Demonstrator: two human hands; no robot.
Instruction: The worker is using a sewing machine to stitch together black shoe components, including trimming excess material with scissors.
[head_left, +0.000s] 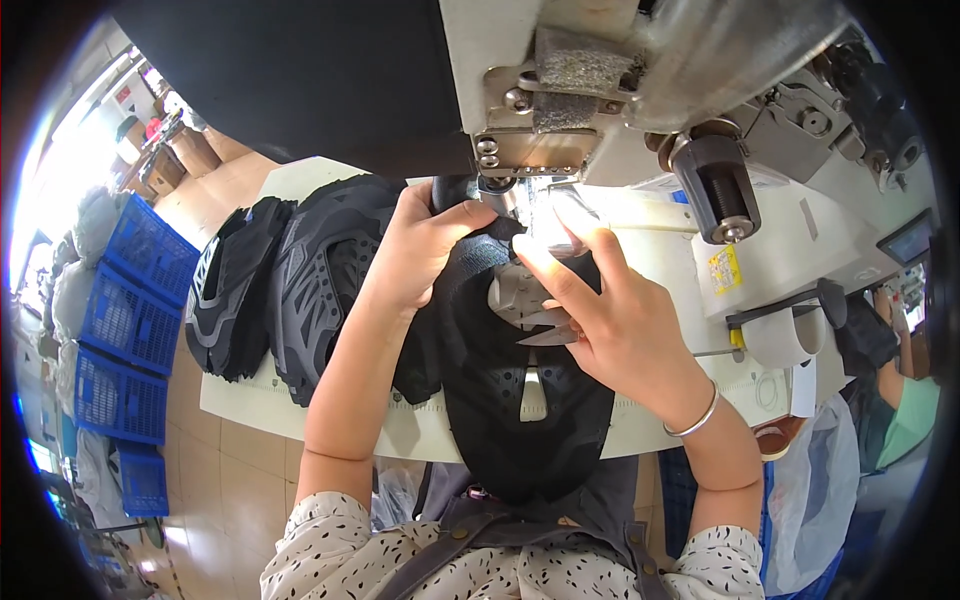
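Note:
A black shoe upper [530, 430] lies under the sewing machine's lit needle area [510, 195], its toe end hanging toward me over the table edge. My left hand [430, 245] pinches the upper's far edge, thumb beside the presser parts and the other fingers partly hidden. From the right, my right hand [620, 310] has its thumb and index finger at the upper near the needle. Tucked under its lower fingers are pointed metal thread snips [550, 338], blades aimed left. Glare hides the exact spot where those fingertips touch.
Stacked black and grey shoe uppers [325, 285] lie left on the white table [240, 405]. The machine head [600, 90] hangs close above my hands, a dark cylindrical part [715, 185] at its right. Blue crates [125, 315] stand far left; a co-worker's green sleeve [908, 425] shows far right.

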